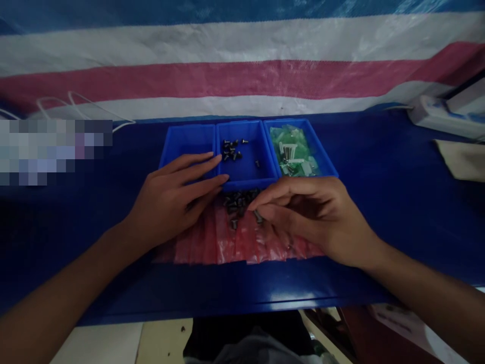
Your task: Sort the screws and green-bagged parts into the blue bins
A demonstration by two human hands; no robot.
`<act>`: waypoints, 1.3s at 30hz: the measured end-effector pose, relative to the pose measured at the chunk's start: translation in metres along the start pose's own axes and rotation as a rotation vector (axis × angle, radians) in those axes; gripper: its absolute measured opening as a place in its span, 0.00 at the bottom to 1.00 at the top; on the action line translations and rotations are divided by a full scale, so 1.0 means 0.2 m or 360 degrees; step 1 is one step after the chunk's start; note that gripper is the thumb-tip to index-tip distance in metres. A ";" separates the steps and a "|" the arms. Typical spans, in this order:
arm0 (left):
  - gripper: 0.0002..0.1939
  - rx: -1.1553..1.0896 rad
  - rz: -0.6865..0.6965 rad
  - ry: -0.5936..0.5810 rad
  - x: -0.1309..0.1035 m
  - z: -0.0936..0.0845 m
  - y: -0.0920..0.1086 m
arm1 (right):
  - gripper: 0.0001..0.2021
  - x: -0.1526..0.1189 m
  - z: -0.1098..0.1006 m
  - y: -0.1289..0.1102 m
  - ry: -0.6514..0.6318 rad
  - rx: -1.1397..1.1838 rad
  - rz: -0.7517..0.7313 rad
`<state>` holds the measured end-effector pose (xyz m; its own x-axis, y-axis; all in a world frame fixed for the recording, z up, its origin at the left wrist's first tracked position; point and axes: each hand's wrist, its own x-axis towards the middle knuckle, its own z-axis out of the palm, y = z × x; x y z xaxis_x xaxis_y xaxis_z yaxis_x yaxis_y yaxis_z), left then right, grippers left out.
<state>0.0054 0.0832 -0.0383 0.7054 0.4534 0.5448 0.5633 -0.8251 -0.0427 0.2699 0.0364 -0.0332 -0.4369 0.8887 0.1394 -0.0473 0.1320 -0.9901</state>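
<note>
Three blue bins stand side by side. My left hand [180,194] has its fingers spread over the front of the left bin [191,134], fingertips by the edge of the middle bin [248,172], which has several dark screws [232,150] in it. My right hand [314,212] is in a pinch, thumb and forefinger closed on a screw [258,217]. Just left of that pinch, a pile of dark screws [237,198] lies in front of the middle bin, on red plastic bags [227,245]. The right bin [322,151] contains a green bag [293,136] with white pieces and screws.
A blue table [382,202] carries everything. At the right are a white power strip [435,114] and a pale cloth-like piece [460,159]. White cables [94,108] lie at the back left, beside a blurred-out area. A striped sheet [242,45] hangs behind.
</note>
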 end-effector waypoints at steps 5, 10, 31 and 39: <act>0.10 0.0049 -0.0015 0.0054 0.00 0.01 0.01 | 0.09 0.03 -0.06 0.00 -0.0191 0.0344 0.0461; 0.10 0.0042 -0.0014 0.0071 0.00 0.01 0.01 | 0.07 0.03 -0.07 -0.01 0.0398 0.0315 0.0031; 0.08 0.0069 0.0006 0.0097 0.00 0.00 0.01 | 0.03 0.00 0.00 -0.01 0.0099 -0.0206 -0.0107; 0.07 0.0065 0.0028 0.0078 0.01 -0.01 0.01 | 0.15 0.01 0.02 0.00 -0.0054 0.0286 0.0141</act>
<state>0.0072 0.0809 -0.0357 0.6941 0.4210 0.5839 0.5686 -0.8181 -0.0861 0.2650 0.0365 -0.0323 -0.4765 0.8775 0.0540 -0.1653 -0.0290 -0.9858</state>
